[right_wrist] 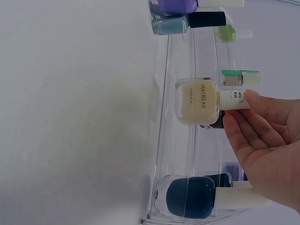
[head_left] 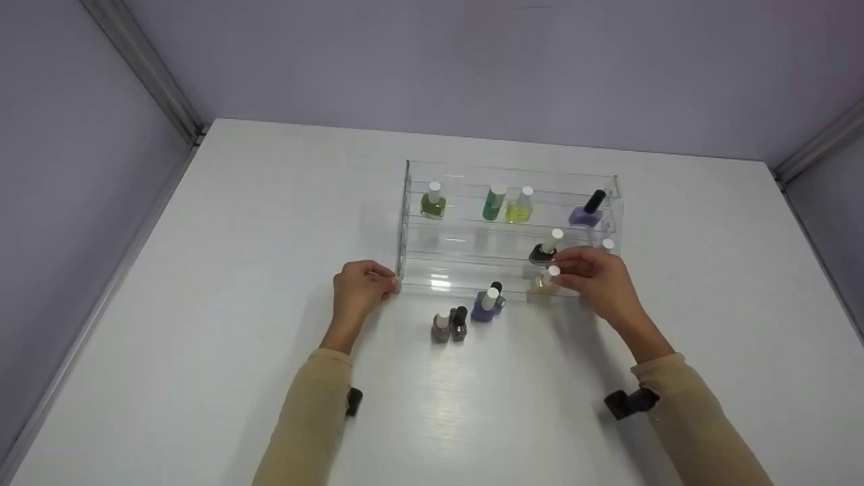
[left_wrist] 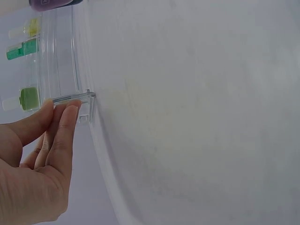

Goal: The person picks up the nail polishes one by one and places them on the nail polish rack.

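Note:
My right hand pinches the white cap of a cream nail polish bottle between thumb and fingers. The bottle is at the front tier of a clear stepped display rack; whether its base touches the tier I cannot tell. With thumb and fingertips, my left hand pinches the rack's left side panel near its front corner. Just behind the cream bottle stands a dark nail polish bottle with a white cap. A dark blue bottle sits at the rack's right end, partly behind the right hand in the head view.
On the rack's upper tier stand olive, green, yellow and lilac bottles. Before the rack, a purple bottle overlaps a pale blue one, with a mauve-grey bottle and a grey one on the white table.

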`<state>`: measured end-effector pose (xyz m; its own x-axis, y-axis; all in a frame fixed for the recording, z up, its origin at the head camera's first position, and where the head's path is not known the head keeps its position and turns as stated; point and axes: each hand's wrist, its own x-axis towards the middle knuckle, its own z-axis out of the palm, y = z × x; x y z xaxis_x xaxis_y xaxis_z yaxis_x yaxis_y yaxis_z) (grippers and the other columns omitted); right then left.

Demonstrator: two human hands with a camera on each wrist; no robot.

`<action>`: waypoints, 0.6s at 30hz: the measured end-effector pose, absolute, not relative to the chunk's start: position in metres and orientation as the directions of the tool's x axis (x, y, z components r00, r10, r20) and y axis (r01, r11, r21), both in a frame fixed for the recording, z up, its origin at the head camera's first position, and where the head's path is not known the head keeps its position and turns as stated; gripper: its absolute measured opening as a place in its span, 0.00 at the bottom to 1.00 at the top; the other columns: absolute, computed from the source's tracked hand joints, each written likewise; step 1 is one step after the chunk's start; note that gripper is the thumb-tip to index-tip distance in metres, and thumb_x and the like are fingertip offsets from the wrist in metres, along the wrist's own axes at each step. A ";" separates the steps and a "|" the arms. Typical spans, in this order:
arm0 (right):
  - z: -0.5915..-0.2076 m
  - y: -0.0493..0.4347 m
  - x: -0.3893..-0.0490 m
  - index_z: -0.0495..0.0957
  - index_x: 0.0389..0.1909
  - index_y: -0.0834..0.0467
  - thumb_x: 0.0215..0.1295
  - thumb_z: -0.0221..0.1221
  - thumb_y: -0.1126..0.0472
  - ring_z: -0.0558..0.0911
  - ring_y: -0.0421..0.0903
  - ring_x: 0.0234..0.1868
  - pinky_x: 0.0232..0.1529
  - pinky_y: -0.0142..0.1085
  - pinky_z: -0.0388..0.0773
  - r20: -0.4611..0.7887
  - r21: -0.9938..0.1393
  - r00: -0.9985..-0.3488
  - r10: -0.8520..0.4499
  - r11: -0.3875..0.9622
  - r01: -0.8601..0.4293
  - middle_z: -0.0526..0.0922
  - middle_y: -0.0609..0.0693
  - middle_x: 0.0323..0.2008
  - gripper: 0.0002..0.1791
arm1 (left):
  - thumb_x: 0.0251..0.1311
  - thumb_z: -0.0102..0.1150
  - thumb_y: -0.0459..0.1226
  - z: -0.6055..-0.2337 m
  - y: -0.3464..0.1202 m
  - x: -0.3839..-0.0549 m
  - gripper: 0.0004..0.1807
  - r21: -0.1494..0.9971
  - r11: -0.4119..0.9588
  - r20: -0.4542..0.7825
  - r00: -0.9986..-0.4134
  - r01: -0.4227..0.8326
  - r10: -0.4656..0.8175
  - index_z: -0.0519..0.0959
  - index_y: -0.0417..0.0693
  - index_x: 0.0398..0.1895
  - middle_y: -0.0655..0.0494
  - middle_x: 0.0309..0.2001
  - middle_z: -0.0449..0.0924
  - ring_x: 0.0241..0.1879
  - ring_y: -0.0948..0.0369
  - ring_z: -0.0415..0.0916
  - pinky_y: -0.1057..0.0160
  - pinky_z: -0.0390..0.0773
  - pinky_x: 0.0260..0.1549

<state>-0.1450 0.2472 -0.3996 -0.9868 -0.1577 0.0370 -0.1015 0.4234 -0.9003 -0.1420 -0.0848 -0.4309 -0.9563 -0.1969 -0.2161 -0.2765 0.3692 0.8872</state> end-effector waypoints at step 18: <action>-0.407 0.246 -0.144 0.75 0.43 0.71 0.51 0.61 0.76 0.80 0.37 0.37 0.38 0.27 0.76 0.068 -0.885 -0.989 -0.133 0.449 -0.121 0.80 0.64 0.40 0.16 | 0.47 0.62 0.28 -0.431 -0.085 -0.142 0.02 0.887 0.368 -0.218 -0.954 -0.281 -0.204 0.81 0.37 0.26 0.48 0.24 0.82 0.25 0.58 0.80 0.69 0.76 0.23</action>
<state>-0.1435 0.2456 -0.4072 -0.9888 -0.1332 0.0677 -0.1211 0.4491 -0.8852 -0.1424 -0.0850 -0.4314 -0.9545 -0.2038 -0.2179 -0.2809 0.3676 0.8865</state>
